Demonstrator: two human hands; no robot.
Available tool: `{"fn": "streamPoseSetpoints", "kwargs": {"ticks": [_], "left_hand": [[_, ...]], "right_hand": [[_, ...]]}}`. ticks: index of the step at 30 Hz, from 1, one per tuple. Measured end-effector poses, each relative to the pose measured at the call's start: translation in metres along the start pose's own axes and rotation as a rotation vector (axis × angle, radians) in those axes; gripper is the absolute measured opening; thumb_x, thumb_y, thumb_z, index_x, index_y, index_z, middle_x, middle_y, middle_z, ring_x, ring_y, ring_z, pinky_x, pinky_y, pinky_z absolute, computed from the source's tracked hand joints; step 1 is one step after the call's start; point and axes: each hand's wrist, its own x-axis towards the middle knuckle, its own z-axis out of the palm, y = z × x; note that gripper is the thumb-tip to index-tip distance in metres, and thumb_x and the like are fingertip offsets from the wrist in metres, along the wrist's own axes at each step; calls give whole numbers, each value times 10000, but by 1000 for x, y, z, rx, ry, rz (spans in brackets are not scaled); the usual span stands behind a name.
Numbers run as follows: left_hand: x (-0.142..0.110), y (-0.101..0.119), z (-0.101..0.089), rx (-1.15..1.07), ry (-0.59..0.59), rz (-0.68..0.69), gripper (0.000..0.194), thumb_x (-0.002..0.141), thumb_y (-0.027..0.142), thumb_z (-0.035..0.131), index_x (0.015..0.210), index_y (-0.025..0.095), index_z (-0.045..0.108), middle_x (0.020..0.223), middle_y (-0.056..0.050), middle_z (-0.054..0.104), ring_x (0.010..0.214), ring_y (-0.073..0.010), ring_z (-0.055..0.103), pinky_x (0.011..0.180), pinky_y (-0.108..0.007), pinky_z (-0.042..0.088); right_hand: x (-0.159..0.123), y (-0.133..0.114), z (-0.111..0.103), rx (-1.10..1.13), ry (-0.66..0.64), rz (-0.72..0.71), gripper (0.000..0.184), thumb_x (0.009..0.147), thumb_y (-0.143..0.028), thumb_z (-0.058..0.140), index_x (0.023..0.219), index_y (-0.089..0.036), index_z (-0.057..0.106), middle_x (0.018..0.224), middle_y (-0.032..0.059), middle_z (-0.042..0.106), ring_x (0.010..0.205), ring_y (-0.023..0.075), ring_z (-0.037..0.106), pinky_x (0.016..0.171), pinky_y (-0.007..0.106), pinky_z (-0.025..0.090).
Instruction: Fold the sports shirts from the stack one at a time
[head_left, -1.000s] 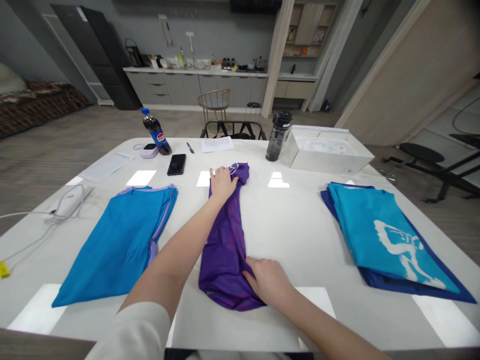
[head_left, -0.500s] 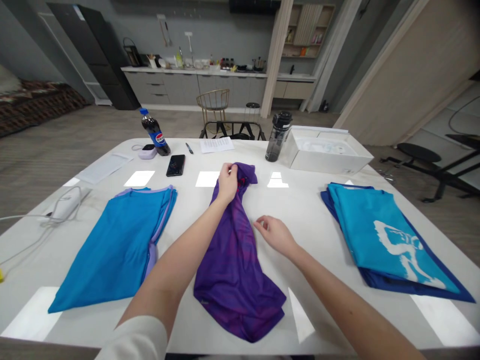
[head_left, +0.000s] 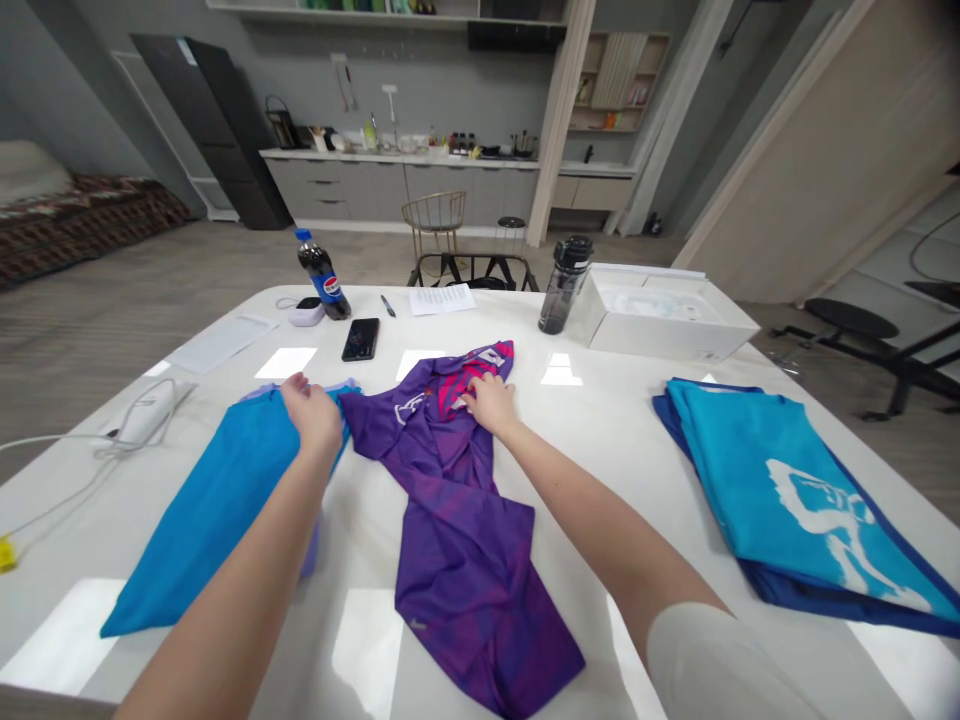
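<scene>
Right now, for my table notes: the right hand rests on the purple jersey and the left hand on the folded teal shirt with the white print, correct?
No: the left hand is on the blue shirt with lilac trim, not the teal printed shirt, as the head view shows. The right hand does rest on the purple jersey.

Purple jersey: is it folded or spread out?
Spread out: the purple jersey lies unfolded at full length, one sleeve reaching left, the right hand resting on its print.

the right hand [head_left: 489, 403] rests on a purple jersey [head_left: 457, 560].
</scene>
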Motion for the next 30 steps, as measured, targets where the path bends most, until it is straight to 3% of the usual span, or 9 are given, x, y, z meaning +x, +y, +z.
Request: {"fn": "streamPoseSetpoints", "kwargs": {"ticks": [4, 6, 10, 12, 15, 18, 22, 25, 30], "left_hand": [[-57, 4, 4, 529, -690, 696, 261, 912, 161, 478, 1080, 215, 670, 1197, -102, 664, 1179, -241, 624, 1086, -414, 487], [-83, 3, 14, 653, -888, 801, 324, 960, 194, 430, 1163, 219, 681, 1288, -107, 657, 1222, -242, 620, 1084, -397, 497], [-101, -7, 31, 714, -1027, 821, 433, 1019, 298, 395, 1383, 181, 598, 1512, -127, 535, 1384, -244, 523, 1157, -386, 437], [-99, -12, 34, 738, -1044, 809, 451, 1020, 324, 415, 1416, 189, 583, 1524, -132, 529, 1402, -253, 507, 1187, -412, 395], [-93, -15, 36, 801, -987, 798, 429, 1007, 361, 468, 1392, 238, 613, 1489, -137, 568, 1389, -292, 518, 1236, -513, 279], [-90, -13, 40, 884, -849, 784, 440, 1021, 401, 432, 1384, 234, 615, 1483, -170, 564, 1393, -335, 501, 1230, -610, 189], [-84, -4, 48, 999, -711, 706, 467, 1033, 437, 383, 1384, 211, 591, 1487, -199, 545, 1387, -378, 482, 1179, -673, 207], [-76, -2, 59, 1041, -662, 611, 509, 1019, 463, 411, 1420, 173, 532, 1436, -229, 572, 1294, -393, 555, 1116, -630, 331], [-59, -9, 90, 1088, -644, 571, 540, 964, 459, 525, 1400, 141, 510, 1300, -236, 643, 1199, -396, 594, 1015, -564, 426]], "right_hand": [[-6, 7, -4, 37, 71, -87, 268, 1041, -367, 446, 1046, -221, 670, 1159, 115, 661, 1139, 274, 537, 979, 457, 368], [-9, 20, -11, 116, 125, -85, 251, 1033, -347, 449, 1028, -212, 660, 1113, 102, 676, 1069, 245, 573, 937, 401, 403], [-16, 86, -36, 304, 212, 7, 267, 988, -361, 467, 988, -183, 666, 999, 82, 704, 914, 200, 624, 854, 321, 466], [-23, 137, -53, 346, 207, 149, 315, 970, -398, 465, 1012, -175, 684, 966, 81, 729, 890, 206, 644, 830, 319, 490], [-41, 211, -76, 270, 41, 520, 330, 927, -395, 516, 929, -145, 732, 838, 120, 745, 804, 238, 680, 759, 334, 513], [-58, 251, -88, 171, 66, 686, 367, 920, -381, 526, 978, -88, 740, 911, 223, 738, 881, 321, 697, 793, 413, 519], [-57, 244, -83, 44, 212, 560, 520, 977, -534, 448, 1294, -172, 645, 1263, 203, 660, 1168, 338, 613, 976, 460, 480], [-42, 229, -73, -58, 176, 427, 656, 931, -671, 488, 1420, -240, 564, 1430, 183, 541, 1303, 396, 488, 1030, 563, 435], [-20, 233, -62, -106, 116, 476, 595, 992, -570, 434, 1458, -207, 509, 1375, 209, 536, 1244, 383, 536, 978, 550, 461]]}}
